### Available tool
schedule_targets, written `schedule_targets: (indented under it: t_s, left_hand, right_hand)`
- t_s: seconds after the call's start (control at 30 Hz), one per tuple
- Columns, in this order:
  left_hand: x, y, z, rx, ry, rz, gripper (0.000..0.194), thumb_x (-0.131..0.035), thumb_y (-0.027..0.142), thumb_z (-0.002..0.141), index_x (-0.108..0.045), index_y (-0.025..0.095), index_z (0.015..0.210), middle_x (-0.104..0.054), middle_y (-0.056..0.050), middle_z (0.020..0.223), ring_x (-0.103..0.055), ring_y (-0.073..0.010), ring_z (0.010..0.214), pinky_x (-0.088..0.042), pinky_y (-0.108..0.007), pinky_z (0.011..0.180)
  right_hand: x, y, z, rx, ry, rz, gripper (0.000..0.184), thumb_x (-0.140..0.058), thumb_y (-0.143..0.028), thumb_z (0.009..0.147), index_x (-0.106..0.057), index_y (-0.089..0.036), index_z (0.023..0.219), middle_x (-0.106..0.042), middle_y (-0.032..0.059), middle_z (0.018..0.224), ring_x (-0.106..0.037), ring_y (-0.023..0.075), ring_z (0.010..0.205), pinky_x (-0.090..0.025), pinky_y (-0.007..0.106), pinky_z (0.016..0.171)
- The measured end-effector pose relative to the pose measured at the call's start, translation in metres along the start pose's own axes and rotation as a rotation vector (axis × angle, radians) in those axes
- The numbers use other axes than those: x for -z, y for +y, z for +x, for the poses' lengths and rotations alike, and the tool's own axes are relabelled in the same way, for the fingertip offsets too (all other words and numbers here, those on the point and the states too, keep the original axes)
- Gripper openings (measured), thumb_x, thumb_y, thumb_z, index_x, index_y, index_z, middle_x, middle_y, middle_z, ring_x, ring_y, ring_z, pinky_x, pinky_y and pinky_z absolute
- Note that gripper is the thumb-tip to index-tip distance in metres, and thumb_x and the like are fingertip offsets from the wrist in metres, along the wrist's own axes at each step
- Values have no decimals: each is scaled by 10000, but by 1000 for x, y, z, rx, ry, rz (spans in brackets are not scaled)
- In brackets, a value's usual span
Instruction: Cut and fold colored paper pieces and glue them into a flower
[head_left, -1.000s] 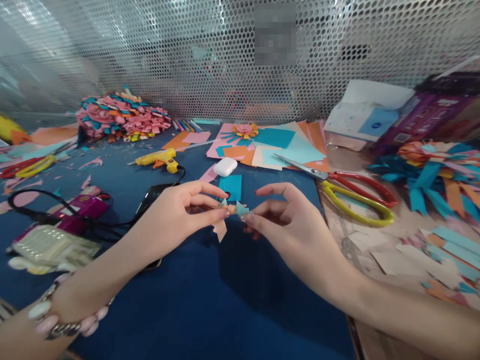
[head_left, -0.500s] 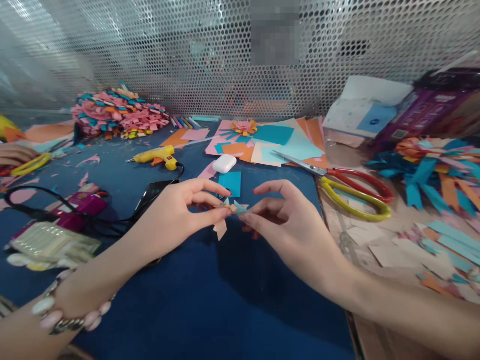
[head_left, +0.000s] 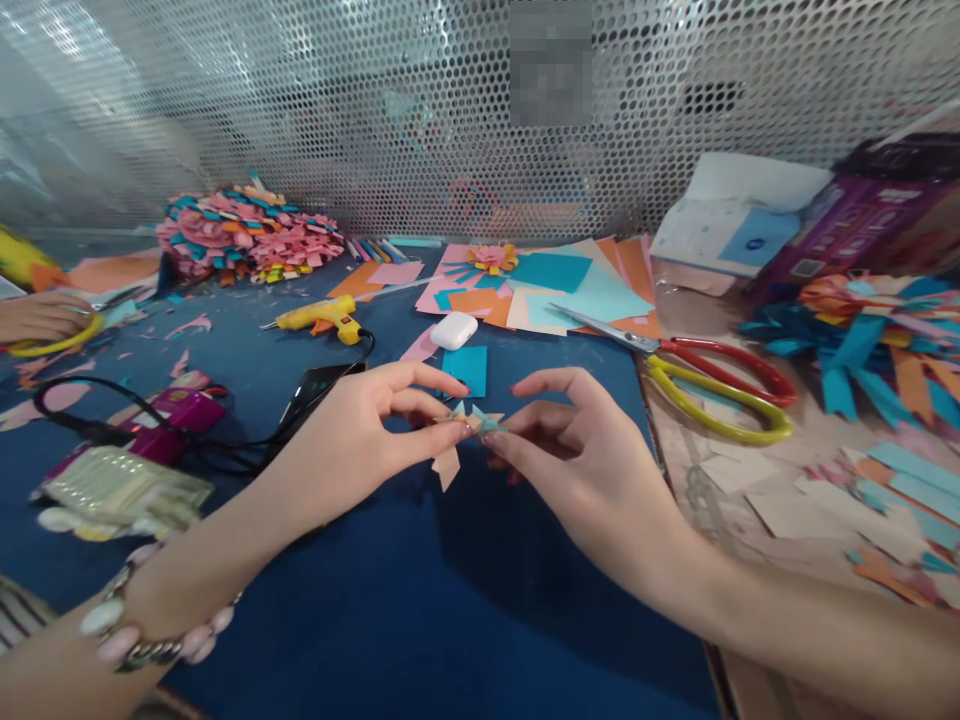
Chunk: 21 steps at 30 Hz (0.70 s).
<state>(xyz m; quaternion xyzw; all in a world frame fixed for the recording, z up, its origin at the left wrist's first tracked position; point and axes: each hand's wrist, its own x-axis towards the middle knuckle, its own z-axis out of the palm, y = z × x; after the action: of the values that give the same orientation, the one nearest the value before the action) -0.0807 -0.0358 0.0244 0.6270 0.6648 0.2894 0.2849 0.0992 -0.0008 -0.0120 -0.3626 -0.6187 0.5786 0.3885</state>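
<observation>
Your left hand [head_left: 352, 430] pinches a small folded piece of peach and pale-blue paper [head_left: 446, 466] between thumb and fingers, above the middle of the blue-topped bench [head_left: 337, 620]. Your right hand [head_left: 589, 455] has its thumb touching the pale-blue right end, its index finger raised apart; whether its other fingers grip, you cannot tell. Just beyond lie a flat teal paper square [head_left: 469, 372] and a rounded white case [head_left: 454, 330].
</observation>
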Motion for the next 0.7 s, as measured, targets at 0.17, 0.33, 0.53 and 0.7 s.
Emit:
schedule_targets:
  t_s: [0.17,0.33,0.53,0.7]
  left_hand:
    - [0,0,-1,-3,-9,-14,382,-646,459,739,-653,222,1038,-736,-17,776,-682,-191,723,-539,-294,736]
    - [1,4,-3,-13,-16,-3,371,-639,467,735,-663,225,1016,-732,-16,764,-682,-198,734,-537,-290,715]
    - [1,10,-5,-10,-22,-15,330,-630,442,753,-667,218,993,-734,-17,765,-681,-196,745,-531,-284,717]
    - [1,12,-5,1,-25,-18,310,-630,404,758,-661,205,994,-732,-18,755,-679,-192,730,-535,-283,704]
  right_hand:
    - [1,1,-1,-3,-10,-24,304,-656,-332,807,-458,-213,1005,-638,-8,711,-656,153,662,-533,278,606]
    - [1,2,-2,4,-11,-22,294,-649,-337,806,-452,-219,989,-637,-6,715,-660,163,676,-540,292,629]
    - [0,3,-2,53,-17,-42,227,-611,-308,830,-436,-221,946,-636,-6,723,-668,167,701,-539,298,656]
    - [-1,3,-3,87,0,-83,203,-597,-296,841,-432,-222,932,-629,-8,719,-666,165,701,-539,299,659]
